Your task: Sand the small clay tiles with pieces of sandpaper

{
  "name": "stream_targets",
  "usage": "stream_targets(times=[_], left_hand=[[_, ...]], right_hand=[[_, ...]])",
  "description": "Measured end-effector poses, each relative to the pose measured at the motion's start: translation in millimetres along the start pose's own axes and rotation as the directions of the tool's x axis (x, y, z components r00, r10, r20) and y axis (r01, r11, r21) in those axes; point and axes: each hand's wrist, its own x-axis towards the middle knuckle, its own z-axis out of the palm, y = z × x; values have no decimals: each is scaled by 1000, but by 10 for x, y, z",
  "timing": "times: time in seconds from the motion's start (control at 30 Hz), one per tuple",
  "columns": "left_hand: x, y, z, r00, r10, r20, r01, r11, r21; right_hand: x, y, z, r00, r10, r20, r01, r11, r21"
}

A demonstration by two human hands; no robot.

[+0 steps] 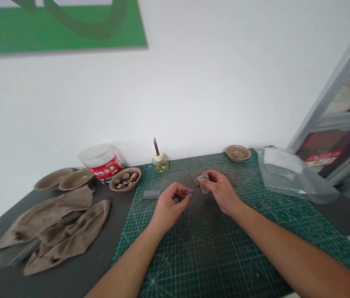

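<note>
Between thumb and fingertips, my left hand (172,203) pinches a small brownish chunk (189,191), too small to make out fully. My right hand (221,189) grips a small folded grey sheet (204,182) that looks like sandpaper. The hands are close together above the green cutting mat (224,248), with a narrow gap between chunk and sheet. Behind and partly hidden by my right hand, flat brownish sheets (231,179) lie on the mat. To the left of my left hand is a flat grey strip (152,193).
Left of the mat are a bowl of brownish chunks (125,180), a red-labelled tub (102,162), two bowls (77,179) and crumpled brown cloths (69,240). At the back stand a small jar with sticks (160,163) and another bowl (238,153). A clear plastic bag (293,176) lies right.
</note>
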Motion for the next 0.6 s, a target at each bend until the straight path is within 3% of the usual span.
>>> stream_targets(times=[0.17, 0.37, 0.6], left_hand=[[23, -8, -30, 996, -72, -43, 69, 995, -79], [26, -14, -43, 994, -105, -42, 101, 991, -83], [12, -13, -38, 995, -97, -2, 97, 995, -36]], right_hand=[[-32, -60, 1, 994, 42, 96, -48, 997, 61], [-26, -49, 2, 993, -13, 119, 18, 999, -39], [-49, -51, 7, 998, -6, 69, 5, 1000, 9]])
